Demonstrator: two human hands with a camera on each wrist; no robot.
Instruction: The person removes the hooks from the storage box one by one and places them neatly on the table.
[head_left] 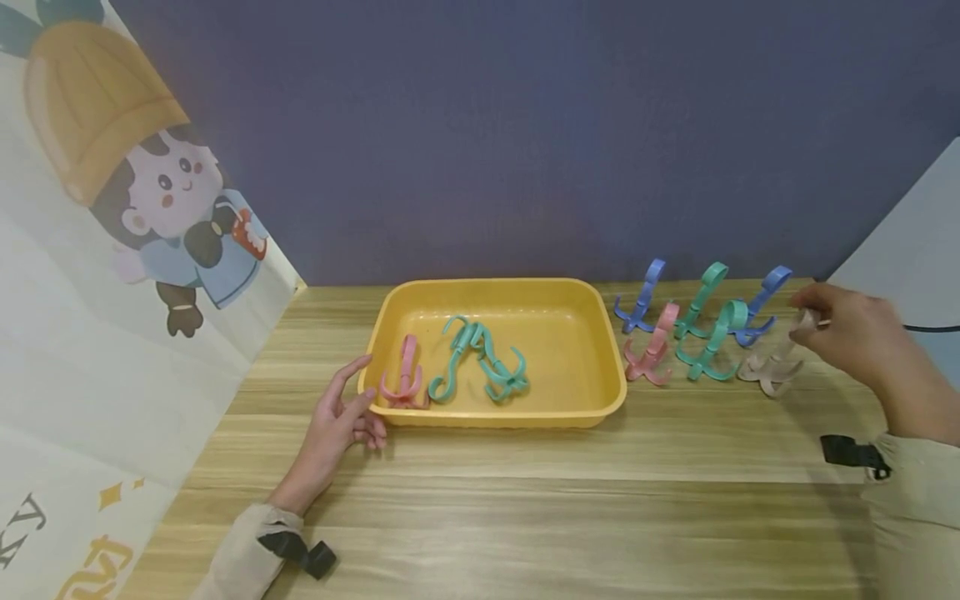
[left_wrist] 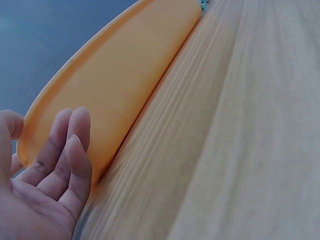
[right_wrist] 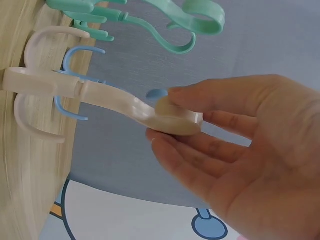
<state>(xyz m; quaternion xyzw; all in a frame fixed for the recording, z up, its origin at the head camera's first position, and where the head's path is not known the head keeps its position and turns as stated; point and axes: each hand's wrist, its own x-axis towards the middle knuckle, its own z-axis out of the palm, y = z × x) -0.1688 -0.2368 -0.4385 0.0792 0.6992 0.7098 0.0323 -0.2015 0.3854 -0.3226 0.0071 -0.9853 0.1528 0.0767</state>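
My right hand [head_left: 862,333] pinches the curled top of a beige multi-prong hanging hook [right_wrist: 115,100] between thumb and fingers. The hook is upright, slightly tilted, with its prongs at the table. My left hand [head_left: 337,425] touches the front left corner of a yellow tray [head_left: 495,419]; its other fingers bend loosely outside the front wall. Inside the tray lie a pink hook [head_left: 407,371] and tangled green hooks [head_left: 506,379]. Left of the beige hook stand blue hooks [head_left: 641,300], green hooks [head_left: 712,346] and a pink hook [head_left: 656,350].
The wooden table [head_left: 525,517] runs up to a dark blue wall panel [head_left: 487,142] behind the tray. A white panel with a cartoon figure [head_left: 180,183] borders the left side. At the right edge a black cable [head_left: 930,328] crosses a pale surface.
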